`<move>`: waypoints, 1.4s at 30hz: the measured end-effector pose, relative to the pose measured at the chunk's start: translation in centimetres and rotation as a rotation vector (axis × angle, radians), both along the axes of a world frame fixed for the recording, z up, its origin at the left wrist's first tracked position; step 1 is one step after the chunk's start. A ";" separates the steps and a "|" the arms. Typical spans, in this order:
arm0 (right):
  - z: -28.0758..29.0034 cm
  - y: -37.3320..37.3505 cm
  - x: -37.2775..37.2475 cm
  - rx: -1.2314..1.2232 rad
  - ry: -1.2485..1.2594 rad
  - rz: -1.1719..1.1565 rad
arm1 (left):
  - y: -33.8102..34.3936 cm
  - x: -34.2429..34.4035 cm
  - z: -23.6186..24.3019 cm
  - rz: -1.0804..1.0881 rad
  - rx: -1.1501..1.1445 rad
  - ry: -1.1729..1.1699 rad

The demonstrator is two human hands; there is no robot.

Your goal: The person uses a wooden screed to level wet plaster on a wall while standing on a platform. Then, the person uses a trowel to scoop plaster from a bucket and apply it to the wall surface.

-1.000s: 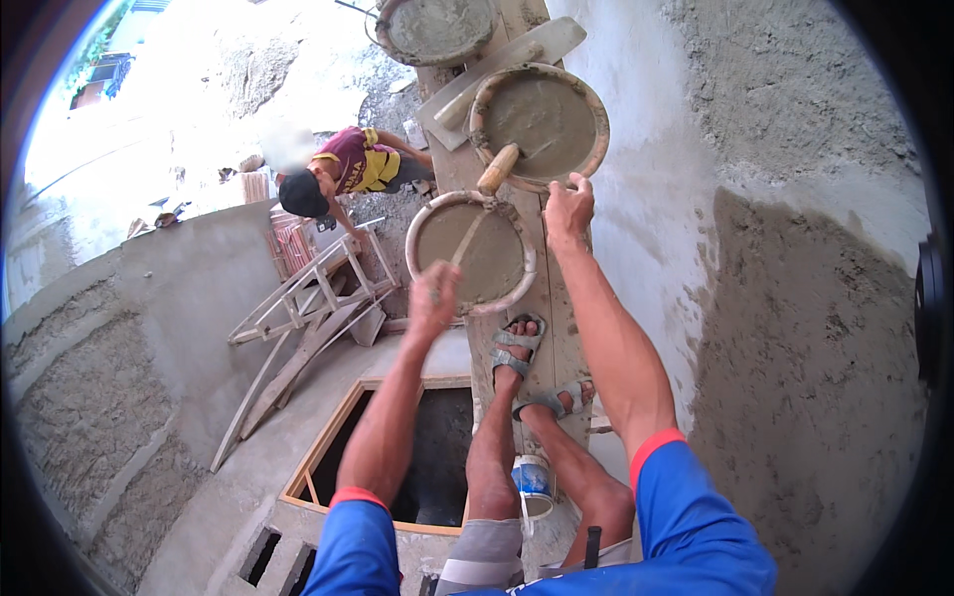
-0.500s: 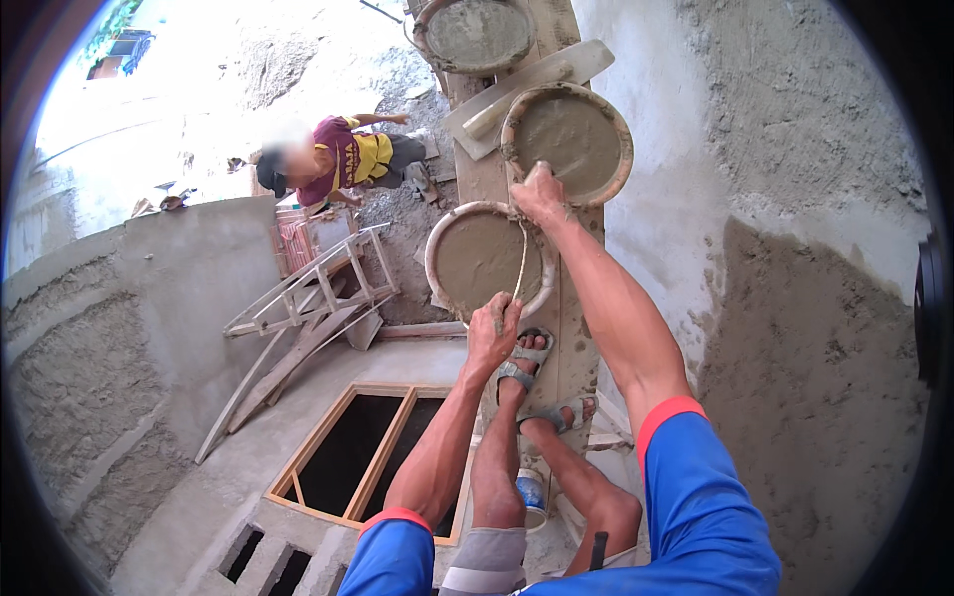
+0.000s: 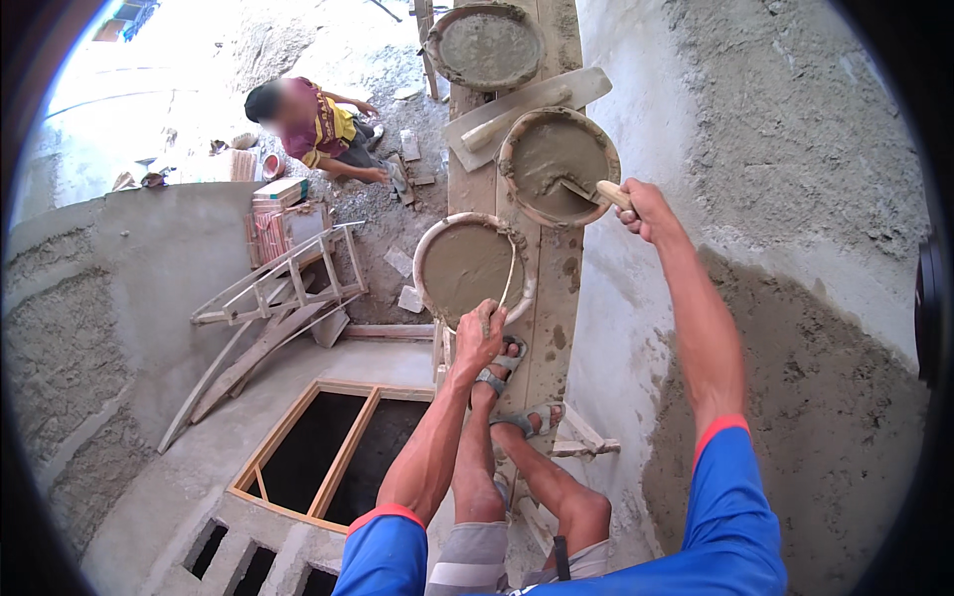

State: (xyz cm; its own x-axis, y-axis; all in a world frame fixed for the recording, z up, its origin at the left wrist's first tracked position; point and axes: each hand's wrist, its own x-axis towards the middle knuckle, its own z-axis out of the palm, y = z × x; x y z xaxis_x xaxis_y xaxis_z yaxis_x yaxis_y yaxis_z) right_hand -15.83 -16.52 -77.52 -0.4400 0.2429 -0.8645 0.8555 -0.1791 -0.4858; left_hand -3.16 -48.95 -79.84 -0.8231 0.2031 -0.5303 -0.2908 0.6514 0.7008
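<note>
With fingers wrapped round its wooden handle, my right hand (image 3: pixel 648 210) holds a trowel (image 3: pixel 608 192). The trowel's blade is partly sunk in the wet grey mortar of the middle bucket (image 3: pixel 507 171). My left hand (image 3: pixel 481 333) is closed on the thin rope handle (image 3: pixel 513 276) of the nearest bucket (image 3: pixel 424 260), also full of mortar. A large flat float (image 3: pixel 537 111) with a bar handle lies slantwise across the plank, just beyond the middle bucket. A third mortar bucket (image 3: pixel 486 85) stands farthest away.
The buckets and my sandalled feet are on a narrow raised plank (image 3: pixel 550 288). At right rises a wall (image 3: pixel 795 397) with fresh mortar on its lower part. Below left are a wooden window frame (image 3: pixel 341 452) and stacked timber (image 3: pixel 268 343). Another person (image 3: pixel 323 134) bends over rubble on the ground.
My right hand has left the nearest bucket's rope and now grips the trowel to the right. My left hand stays on the rope. The other person has bent lower.
</note>
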 end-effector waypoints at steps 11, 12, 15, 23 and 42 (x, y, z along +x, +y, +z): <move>-11.9 -14.7 0.6 1.175 0.401 1.087 | -0.4 -1.3 0.1 -0.045 -0.030 -0.018; -12.3 -15.2 0.7 1.202 0.369 1.034 | -0.4 -1.4 0.1 -0.054 -0.031 -0.014; -12.8 -13.8 0.8 1.087 0.401 0.889 | -0.6 -1.8 0.2 -0.003 0.001 0.028; -5.5 -8.9 -1.0 0.431 0.642 -0.187 | -2.3 -2.9 1.1 0.000 0.007 0.095; 12.1 -8.6 32.4 0.282 0.144 -0.464 | 1.3 -6.3 0.6 0.092 -0.057 -0.070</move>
State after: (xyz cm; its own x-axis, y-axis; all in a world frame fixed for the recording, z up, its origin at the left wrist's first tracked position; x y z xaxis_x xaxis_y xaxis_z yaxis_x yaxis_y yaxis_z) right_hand 16.57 -25.15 -65.42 -0.3408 0.6524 -0.6770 0.6397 -0.3667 -0.6755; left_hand -9.50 -47.68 -79.21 -0.7972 0.0964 -0.5960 -0.3982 0.6580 0.6391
